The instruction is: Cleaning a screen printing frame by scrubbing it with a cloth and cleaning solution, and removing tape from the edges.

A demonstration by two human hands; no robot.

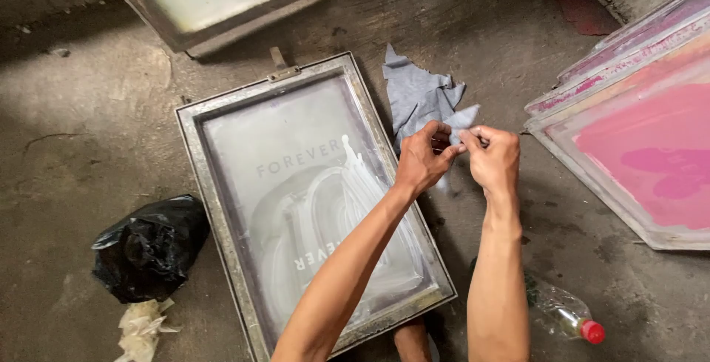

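Concrete floor [89,110], grey, stained and cracked, with a brighter patch of light at upper left and dark damp marks lower right. No desk, everything lies on the floor. Metal-framed printing screen [310,199] lies flat at centre, pale mesh with a faint printed design, a hinge bracket at its top edge. Both forearms reach across its right half. Left hand [423,156] and right hand [492,156] meet just past the screen's right rail, fingers pinched narrow on a small bit of grey cloth [421,96]. The rest of that cloth lies crumpled on the floor just above the hands, touching or nearly touching the screen's upper right corner. Exactly how much each hand grips is hard to tell.

Edges: second framed screen [222,0] leans in at top, cut off by the picture edge. Stack of pink-stained screens [636,133] fills the right side, its near corner close to the right hand. Black plastic bag [148,247] sits just left of the centre screen, crumpled pale rag [140,325] below it. Clear plastic bottle with red cap [566,314] lies lower right, beside the right forearm.

Open floor: wide at left and upper left, a strip between centre screen and pink stack, narrow at bottom.
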